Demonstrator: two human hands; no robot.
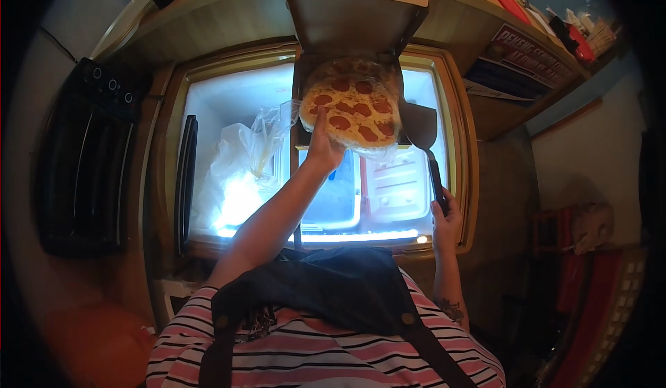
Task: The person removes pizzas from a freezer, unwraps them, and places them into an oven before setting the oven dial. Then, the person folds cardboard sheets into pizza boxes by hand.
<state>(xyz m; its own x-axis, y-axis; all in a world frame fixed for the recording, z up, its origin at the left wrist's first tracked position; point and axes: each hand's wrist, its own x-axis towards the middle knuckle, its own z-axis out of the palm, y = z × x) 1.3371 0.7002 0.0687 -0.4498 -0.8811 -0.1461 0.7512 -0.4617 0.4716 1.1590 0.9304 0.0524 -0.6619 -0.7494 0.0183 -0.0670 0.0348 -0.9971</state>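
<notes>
My left hand (326,149) grips the near left edge of a pepperoni pizza (356,119), its thumb on top and its other fingers hidden beneath. Clear plastic film hangs loosely around the pizza. Behind and partly under it stands an open cardboard pizza box (354,24) with its lid raised; whether the pizza touches the box bottom I cannot tell. In my right hand (447,214) is the black handle of a spatula (420,126), its broad dark blade pointing up beside the pizza's right edge.
Below the box is a lit chest freezer (459,145) with plastic bags (239,156) at left and a whitish-pink container (397,183) at right. A black oven-like appliance (87,173) stands far left. A printed sign (524,58) and a cluttered shelf are at upper right.
</notes>
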